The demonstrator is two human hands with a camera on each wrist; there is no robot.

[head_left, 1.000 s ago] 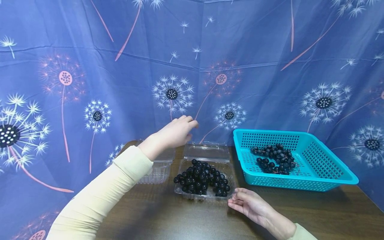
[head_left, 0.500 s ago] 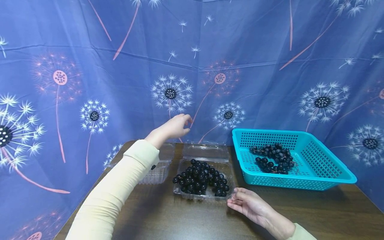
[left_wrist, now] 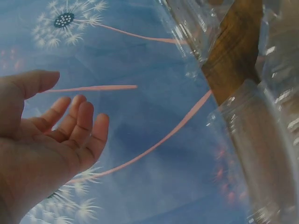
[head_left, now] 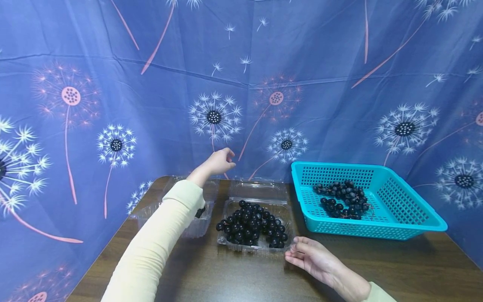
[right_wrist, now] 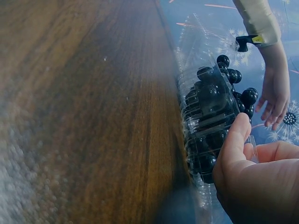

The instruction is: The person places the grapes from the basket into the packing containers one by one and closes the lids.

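My left hand (head_left: 216, 162) hovers in front of the patterned cloth, over the back edge of the table. In the left wrist view, the same left hand (left_wrist: 51, 144) has loosely bent fingers and holds nothing. A clear plastic clamshell box (head_left: 245, 248), its lid (head_left: 258, 193) folded back, bears a heap of dark grapes (head_left: 247, 224). My right hand (head_left: 315, 258) pinches the box's front right corner between thumb and fingers. From the right wrist view, grapes (right_wrist: 210, 98) show through the box's clear wall, beside the right hand (right_wrist: 257, 182).
A turquoise perforated basket (head_left: 377, 233) stands at the right with more dark grapes (head_left: 349, 199) inside. More clear plastic boxes (head_left: 196, 226) stand left of the filled one, partly hidden by the left sleeve (head_left: 151, 243). A blue dandelion-print cloth (head_left: 241, 63) hangs behind the wooden table (head_left: 226, 277).
My left hand has moved left and become smaller in view, away from above the filled box's lid. The right hand keeps its pinch on the corner, and the grapes have not moved.
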